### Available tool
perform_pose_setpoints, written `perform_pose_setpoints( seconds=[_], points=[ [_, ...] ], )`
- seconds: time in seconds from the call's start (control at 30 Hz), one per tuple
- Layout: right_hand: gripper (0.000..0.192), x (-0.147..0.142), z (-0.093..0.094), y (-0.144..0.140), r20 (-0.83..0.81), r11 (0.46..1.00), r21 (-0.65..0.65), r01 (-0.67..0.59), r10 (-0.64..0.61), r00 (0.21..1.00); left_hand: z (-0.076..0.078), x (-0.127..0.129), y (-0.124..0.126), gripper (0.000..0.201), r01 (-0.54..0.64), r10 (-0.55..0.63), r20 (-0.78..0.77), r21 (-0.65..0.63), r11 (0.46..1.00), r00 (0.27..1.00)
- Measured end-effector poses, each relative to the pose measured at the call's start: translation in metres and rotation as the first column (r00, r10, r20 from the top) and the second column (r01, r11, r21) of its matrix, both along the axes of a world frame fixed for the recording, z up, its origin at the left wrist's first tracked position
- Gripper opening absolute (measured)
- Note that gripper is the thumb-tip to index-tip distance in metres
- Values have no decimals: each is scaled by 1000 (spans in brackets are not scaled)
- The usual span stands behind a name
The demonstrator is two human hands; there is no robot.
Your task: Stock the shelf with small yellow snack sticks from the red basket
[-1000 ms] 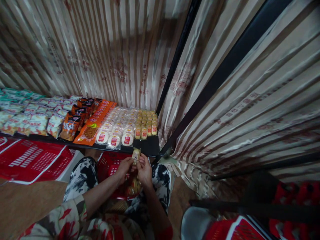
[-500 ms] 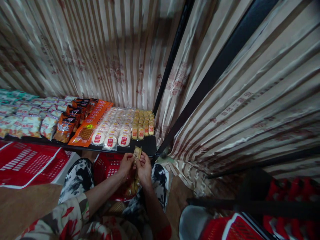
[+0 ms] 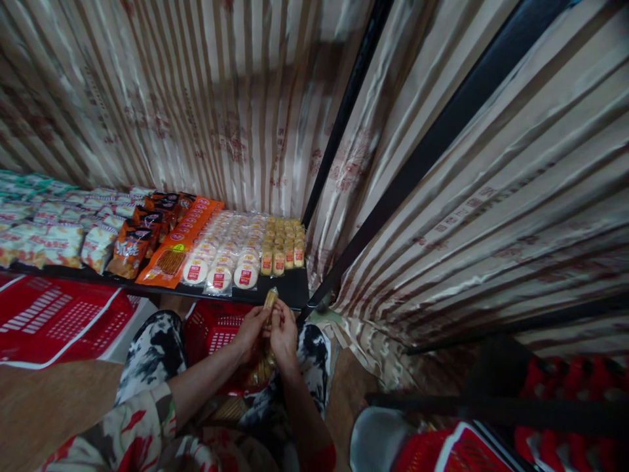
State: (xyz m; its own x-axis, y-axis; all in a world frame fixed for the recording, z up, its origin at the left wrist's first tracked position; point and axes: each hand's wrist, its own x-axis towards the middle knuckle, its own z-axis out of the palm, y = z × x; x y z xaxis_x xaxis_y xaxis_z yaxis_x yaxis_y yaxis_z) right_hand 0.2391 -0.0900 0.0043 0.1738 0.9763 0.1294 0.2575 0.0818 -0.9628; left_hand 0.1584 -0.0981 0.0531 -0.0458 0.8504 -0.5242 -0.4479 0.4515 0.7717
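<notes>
My left hand [image 3: 250, 330] and my right hand [image 3: 284, 332] meet over my lap, both pinching one small yellow snack packet [image 3: 270, 299] that stands upright between the fingertips. Below the hands a red plastic basket [image 3: 216, 328] sits between my knees with more yellow packets [image 3: 259, 371] in it. Just beyond, on the black shelf [image 3: 293, 291], lie rows of the same yellow packets [image 3: 282, 245], then round white cakes [image 3: 227, 252] with red labels, and orange packs [image 3: 184, 238] further left.
More snack bags [image 3: 54, 226] fill the shelf's left part. A red basket [image 3: 54, 318] lies under it at left. Striped curtain [image 3: 491, 216] and black poles [image 3: 344, 118] close the right side. A grey stool [image 3: 383, 442] and red baskets [image 3: 462, 452] sit at bottom right.
The hands stay together on the packet. The packet has turned more edge-on and sits slightly lower. The view has shifted a little.
</notes>
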Motion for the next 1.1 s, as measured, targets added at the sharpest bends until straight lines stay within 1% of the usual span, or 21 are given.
perform_pose_setpoints(
  seconds=[0.1,0.2,0.3,0.43,0.53,0.63,0.7,0.77,0.83,0.9,1.0,1.1],
  points=[
    [35,-2,0,-1,19,1000,22,-3,3,1000,1,-1,-2,19,-2,2,12,-6,1000,1000],
    [35,-4,-2,-1,27,999,30,-13,12,1000,2,-4,-3,14,-7,8,16,-11,1000,1000],
    [34,-5,-5,0,20,1000,21,-13,12,1000,3,-8,-3,6,0,2,38,-46,999,999],
    [33,-2,-4,2,-1,1000,4,-6,6,1000,3,-11,-1,6,-8,15,71,-99,995,997],
    [33,0,0,1,-31,1000,-11,-3,3,1000,3,-13,2,10,20,-13,70,-93,995,997],
    [33,2,5,1,-54,1000,-22,6,-8,999,3,-17,7,14,89,-85,54,-82,993,995],
    [35,4,6,2,-85,999,-33,13,-16,996,3,-20,10,18,138,-135,37,-72,988,990],
    [39,5,5,4,-135,997,-70,28,-37,990,4,-22,13,19,160,-158,32,-55,986,987],
    [43,5,3,7,-205,992,-122,28,-53,977,5,-22,16,18,161,-159,40,-46,986,986],
    [45,6,1,10,-290,988,-154,-6,-39,956,6,-20,18,17,136,-135,37,-49,989,990],
    [44,5,1,14,-393,988,-146,-57,-6,919,8,-16,19,15,109,-108,21,-42,993,994],
    [44,6,1,19,-420,987,-149,-62,-6,908,7,-12,21,16,138,-138,-5,-13,990,990]
  ],
)
